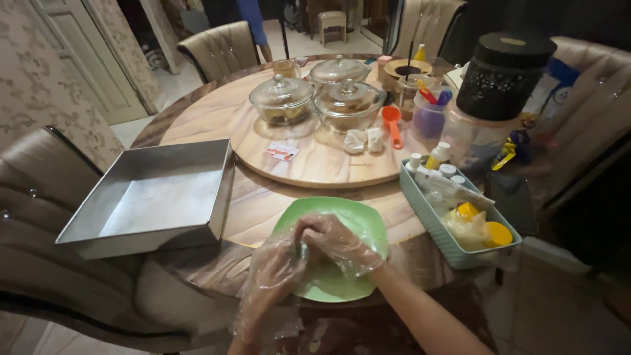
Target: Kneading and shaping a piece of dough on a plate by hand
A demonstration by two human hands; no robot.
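Green plate beneath gloved left hand, right hand, fingers interlocked.

Plate is pale green, plain. Both hands, left hand & right hand, in clear see-thru plastic gloves. Baking tray dull silver-grey. Tabletop w/ light brown wood-grain swirls. Basket muted teal, w/ yellow lids & white caps inside. Scoop bright orange. Lidded bowls clear glass. Canister black, dotted cut-out pattern. Chairs beige, tufted. Wallpaper cream damask.
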